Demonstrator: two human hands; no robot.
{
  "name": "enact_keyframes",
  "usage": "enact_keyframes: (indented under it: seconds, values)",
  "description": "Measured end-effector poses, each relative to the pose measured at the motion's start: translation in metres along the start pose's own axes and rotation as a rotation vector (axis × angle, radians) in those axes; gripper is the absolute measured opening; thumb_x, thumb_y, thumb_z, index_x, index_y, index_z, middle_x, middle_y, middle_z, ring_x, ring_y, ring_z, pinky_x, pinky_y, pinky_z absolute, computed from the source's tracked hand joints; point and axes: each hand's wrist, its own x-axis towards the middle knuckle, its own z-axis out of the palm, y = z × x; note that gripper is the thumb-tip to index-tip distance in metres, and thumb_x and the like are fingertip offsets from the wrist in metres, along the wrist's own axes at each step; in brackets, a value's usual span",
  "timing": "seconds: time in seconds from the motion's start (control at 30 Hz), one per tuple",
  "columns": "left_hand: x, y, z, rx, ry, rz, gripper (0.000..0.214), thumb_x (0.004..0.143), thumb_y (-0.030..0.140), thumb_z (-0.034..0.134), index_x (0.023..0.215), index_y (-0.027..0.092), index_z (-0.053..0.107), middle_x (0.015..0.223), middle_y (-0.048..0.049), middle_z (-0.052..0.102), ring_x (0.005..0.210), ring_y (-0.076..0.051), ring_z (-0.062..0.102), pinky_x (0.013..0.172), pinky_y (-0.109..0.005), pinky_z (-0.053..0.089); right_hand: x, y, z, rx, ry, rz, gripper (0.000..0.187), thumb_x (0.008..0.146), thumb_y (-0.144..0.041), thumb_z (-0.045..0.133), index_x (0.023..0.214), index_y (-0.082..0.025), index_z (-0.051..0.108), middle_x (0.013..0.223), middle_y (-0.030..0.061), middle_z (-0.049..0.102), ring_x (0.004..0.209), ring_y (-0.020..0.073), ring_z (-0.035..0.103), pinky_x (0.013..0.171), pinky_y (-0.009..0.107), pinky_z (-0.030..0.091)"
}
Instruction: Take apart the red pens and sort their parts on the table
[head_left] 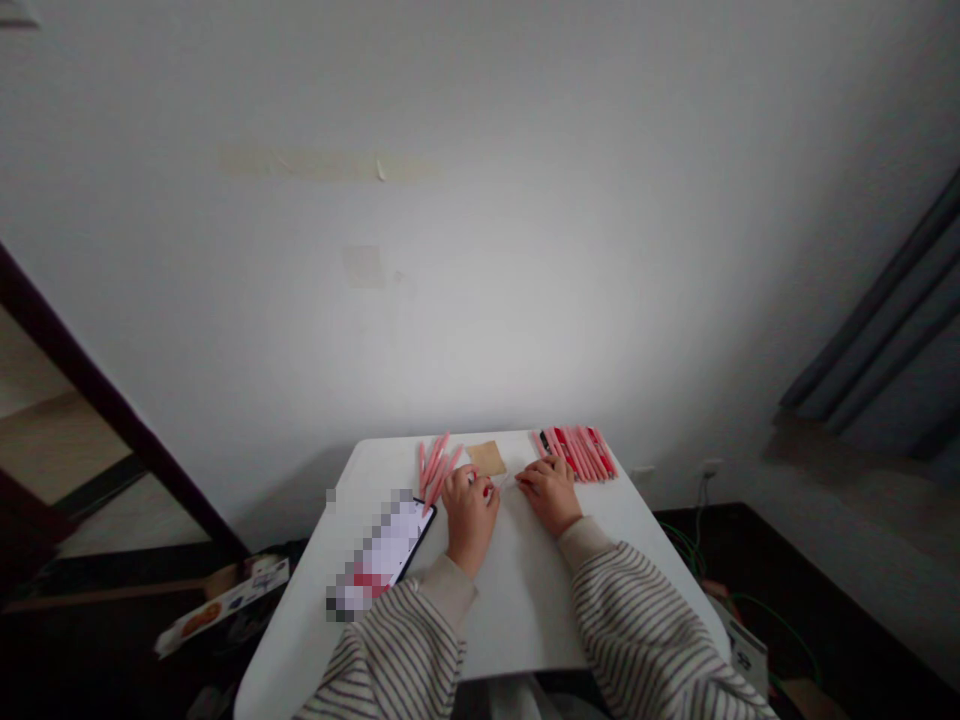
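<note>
My left hand (472,510) is closed over the far middle of the table, fingers curled and thumb towards the right. Across from it my right hand (551,492) is closed too, its fingertips pressed together and pointing left. A thin, pale, see-through piece (505,482) shows in the narrow gap between them; what exactly each hand pinches is too small to tell. Several slim pink pen-like sticks (436,468) lie loosely beyond my left hand. More pink sticks (581,453), with red and black parts among them, lie side by side just beyond my right hand.
A tan square of paper (487,458) lies beyond my hands. Left of my left hand is a phone (390,550), its screen partly blurred out. The white table (525,620) stands against a wall (510,300). Cables (694,545) run along the floor at right.
</note>
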Motion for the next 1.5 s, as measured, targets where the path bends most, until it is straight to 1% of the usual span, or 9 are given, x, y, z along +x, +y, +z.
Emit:
enact_keyframes:
  seconds: [0.13, 0.3, 0.47, 0.57, 0.67, 0.8, 1.1, 1.3, 1.5]
  values:
    - [0.002, -0.004, -0.002, -0.024, 0.011, 0.010, 0.014, 0.084, 0.026, 0.054, 0.079, 0.020, 0.066, 0.105, -0.0076, 0.056, 0.103, -0.022, 0.048, 0.093, -0.042, 0.040, 0.000, 0.001, 0.001, 0.006, 0.028, -0.022, 0.015, 0.084, -0.027, 0.062, 0.091, -0.031, 0.074, 0.095, 0.0037, 0.069, 0.106, 0.0256, 0.043, 0.095, 0.045, 0.029]
    - [0.003, -0.009, -0.005, -0.001, 0.018, 0.007, 0.017, 0.086, 0.030, 0.052, 0.085, 0.019, 0.065, 0.108, -0.0091, 0.056, 0.107, -0.024, 0.048, 0.095, -0.043, 0.039, 0.000, 0.004, 0.006, 0.018, 0.031, -0.021, 0.018, 0.083, -0.026, 0.062, 0.096, -0.030, 0.073, 0.095, 0.0054, 0.068, 0.106, 0.0262, 0.043, 0.093, 0.046, 0.030]
    - [0.002, -0.012, -0.009, 0.041, 0.004, 0.021, 0.019, 0.087, 0.029, 0.049, 0.089, 0.019, 0.065, 0.113, -0.0101, 0.056, 0.112, -0.025, 0.046, 0.097, -0.046, 0.038, 0.000, 0.005, 0.006, 0.025, 0.029, -0.025, 0.014, 0.083, -0.027, 0.062, 0.091, -0.030, 0.074, 0.096, 0.0043, 0.068, 0.106, 0.0257, 0.043, 0.094, 0.044, 0.031]
    - [0.003, -0.013, -0.010, 0.056, 0.002, 0.022, 0.017, 0.086, 0.028, 0.051, 0.087, 0.020, 0.066, 0.114, -0.0103, 0.056, 0.113, -0.025, 0.046, 0.098, -0.047, 0.038, 0.001, 0.005, 0.005, 0.043, 0.053, -0.038, 0.016, 0.085, -0.024, 0.060, 0.093, -0.028, 0.073, 0.098, 0.0042, 0.067, 0.106, 0.0251, 0.043, 0.093, 0.042, 0.032]
    - [0.003, -0.013, -0.011, 0.062, 0.000, 0.017, 0.016, 0.085, 0.026, 0.052, 0.086, 0.020, 0.066, 0.114, -0.0101, 0.056, 0.112, -0.025, 0.046, 0.097, -0.047, 0.038, 0.002, 0.004, 0.004, 0.056, 0.087, -0.051, 0.017, 0.086, -0.023, 0.058, 0.096, -0.027, 0.071, 0.095, 0.0047, 0.068, 0.104, 0.0244, 0.044, 0.092, 0.041, 0.033]
    - [0.003, -0.014, -0.010, 0.058, -0.005, 0.014, 0.015, 0.085, 0.024, 0.053, 0.086, 0.020, 0.067, 0.115, -0.0094, 0.056, 0.113, -0.025, 0.046, 0.098, -0.046, 0.038, 0.002, 0.003, 0.002, 0.034, 0.120, -0.050, 0.017, 0.087, -0.024, 0.058, 0.097, -0.027, 0.070, 0.095, 0.0047, 0.068, 0.104, 0.0241, 0.045, 0.091, 0.040, 0.033]
    - [0.004, -0.011, -0.012, 0.045, -0.011, 0.030, 0.012, 0.082, 0.028, 0.057, 0.085, 0.021, 0.067, 0.114, -0.0083, 0.054, 0.112, -0.025, 0.045, 0.097, -0.046, 0.037, 0.002, 0.003, 0.002, 0.021, 0.127, -0.093, 0.017, 0.087, -0.025, 0.059, 0.098, -0.030, 0.071, 0.094, 0.0033, 0.068, 0.106, 0.0234, 0.044, 0.095, 0.040, 0.030]
    - [0.004, -0.011, -0.012, 0.068, -0.020, 0.072, 0.014, 0.083, 0.025, 0.055, 0.087, 0.022, 0.068, 0.116, -0.0077, 0.055, 0.113, -0.026, 0.045, 0.097, -0.045, 0.038, 0.001, 0.002, 0.002, 0.032, 0.146, -0.112, 0.016, 0.088, -0.026, 0.058, 0.096, -0.030, 0.071, 0.094, 0.0033, 0.067, 0.104, 0.0230, 0.044, 0.096, 0.041, 0.030]
    - [0.005, -0.013, -0.010, 0.081, -0.030, 0.070, 0.017, 0.083, 0.023, 0.054, 0.089, 0.023, 0.069, 0.117, -0.0074, 0.055, 0.114, -0.026, 0.044, 0.098, -0.046, 0.038, 0.001, 0.001, 0.000, 0.034, 0.137, -0.130, 0.016, 0.088, -0.025, 0.058, 0.096, -0.029, 0.071, 0.094, 0.0036, 0.066, 0.102, 0.0220, 0.045, 0.095, 0.040, 0.031]
